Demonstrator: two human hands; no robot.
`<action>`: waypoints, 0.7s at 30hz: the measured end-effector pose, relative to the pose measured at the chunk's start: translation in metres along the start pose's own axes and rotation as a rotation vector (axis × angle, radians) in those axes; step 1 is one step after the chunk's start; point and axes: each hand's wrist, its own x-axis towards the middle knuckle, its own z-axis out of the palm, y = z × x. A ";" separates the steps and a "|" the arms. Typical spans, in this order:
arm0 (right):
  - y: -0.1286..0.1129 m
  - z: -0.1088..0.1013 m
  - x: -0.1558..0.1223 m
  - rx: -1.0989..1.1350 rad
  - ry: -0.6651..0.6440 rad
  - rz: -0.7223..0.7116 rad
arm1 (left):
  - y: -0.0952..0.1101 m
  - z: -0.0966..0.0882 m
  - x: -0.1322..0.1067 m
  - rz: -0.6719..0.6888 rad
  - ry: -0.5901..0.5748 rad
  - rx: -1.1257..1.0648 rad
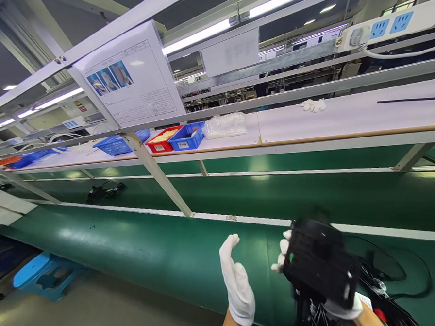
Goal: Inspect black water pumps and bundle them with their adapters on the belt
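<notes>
My left hand, in a white glove, is raised over the near green belt with its thumb and fingers apart and nothing in it. To its right, my right hand, also gloved in white, grips a boxy black device with a small green dot on one side. White fingertips show at the left edge of the device, which hides most of that hand and is smeared by motion. Black cables lie beside and beneath it on the belt. What the device is exactly, I cannot tell.
Above the belt runs a white shelf with a red bin, a blue bin, a clear plastic bag and white gloves. A slanted post stands at the belt's divider. A blue stool is at lower left.
</notes>
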 end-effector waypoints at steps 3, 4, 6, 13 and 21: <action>-0.013 0.006 -0.001 0.343 0.097 0.217 | 0.023 0.006 0.011 -0.295 -0.129 -0.081; -0.020 0.009 0.002 0.377 0.116 0.292 | 0.031 0.008 0.013 -0.375 -0.174 -0.114; -0.036 0.017 0.010 0.323 0.121 0.379 | 0.044 0.013 0.016 -0.489 -0.291 -0.218; -0.044 0.031 0.019 -0.123 0.097 0.270 | 0.039 0.045 0.026 -0.803 -0.395 -0.823; -0.074 0.052 0.018 -0.275 0.019 0.390 | 0.026 0.045 0.019 -0.714 -0.392 -0.688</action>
